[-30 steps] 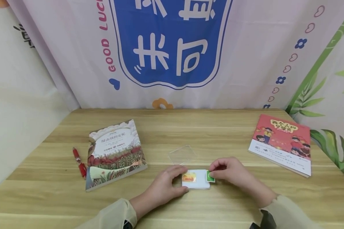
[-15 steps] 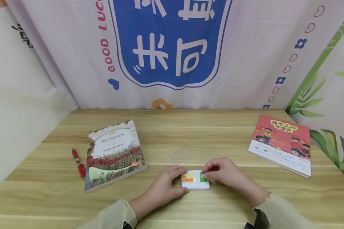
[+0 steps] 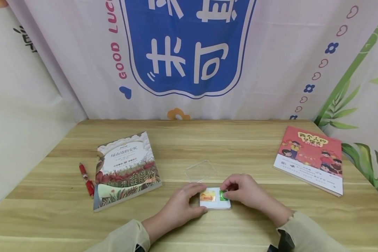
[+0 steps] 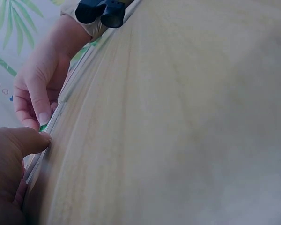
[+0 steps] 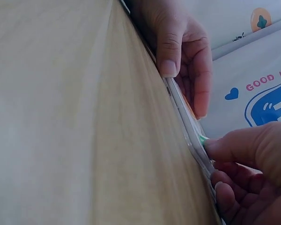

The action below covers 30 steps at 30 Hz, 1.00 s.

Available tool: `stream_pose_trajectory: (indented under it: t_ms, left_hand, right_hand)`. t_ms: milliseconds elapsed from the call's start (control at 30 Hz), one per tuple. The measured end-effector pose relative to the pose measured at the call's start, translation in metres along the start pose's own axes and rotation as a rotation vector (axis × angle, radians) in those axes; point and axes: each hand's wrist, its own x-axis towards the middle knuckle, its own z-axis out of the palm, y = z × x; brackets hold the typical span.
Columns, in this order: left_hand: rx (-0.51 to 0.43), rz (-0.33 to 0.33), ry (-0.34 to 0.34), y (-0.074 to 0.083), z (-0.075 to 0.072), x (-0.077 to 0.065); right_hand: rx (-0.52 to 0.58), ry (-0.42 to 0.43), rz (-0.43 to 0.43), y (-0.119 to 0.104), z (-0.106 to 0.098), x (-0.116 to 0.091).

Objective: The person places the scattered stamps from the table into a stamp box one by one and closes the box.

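A small white rectangular block [image 3: 218, 205] lies flat on the wooden table, edged by a thin clear case. On its left half sits an orange-and-yellow picture piece [image 3: 207, 196]. My left hand [image 3: 183, 204] grips the block's left end, thumb at the near edge and forefinger at the far edge. At the right end my right hand [image 3: 246, 192] holds a small green square [image 3: 222, 195] under its thumb and finger, against the white top. Part of the green square is hidden by the fingers. In the right wrist view, the right thumb [image 5: 220, 149] presses on the green corner [image 5: 203, 139].
A clear plastic lid [image 3: 200, 170] lies just behind the block. To the left are a book with a flowery cover [image 3: 127, 168] and a red pen [image 3: 86, 179]. A red-and-white book [image 3: 309, 157] lies at the right. A printed curtain [image 3: 271, 63] hangs behind the table [image 3: 176, 140].
My right hand has moved left, bringing the green square from over the block's right edge fully onto its white top. In the last half second it has barely moved. My left hand stays in place.
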Motion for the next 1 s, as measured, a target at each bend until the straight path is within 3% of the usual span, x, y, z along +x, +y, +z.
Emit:
stream_pose_trajectory:
  t_ms: [300,533,733,867,1000]
  left_hand:
    - [-0.001,-0.004,0.001,0.0,-0.001,0.0]
    - [-0.026,0.024,0.017,-0.001,0.0,-0.001]
    - [-0.124,0.09,0.108,0.0,-0.01,-0.001]
    - [-0.094,0.103,0.17,0.003,-0.026,0.006]
    - [-0.071,0.072,0.213,0.002,-0.036,0.013]
  right_hand:
    - [-0.072,-0.017,-0.088,0.0,0.0,0.0]
    - [-0.055,0.028,-0.046,-0.002,-0.006,0.001]
    - [-0.026,0.028,-0.068,-0.01,-0.018,0.012]
    - [-0.05,0.038,-0.093,-0.013,-0.025,0.024]
    - [-0.068,0.037,-0.135,-0.013,-0.026,0.036]
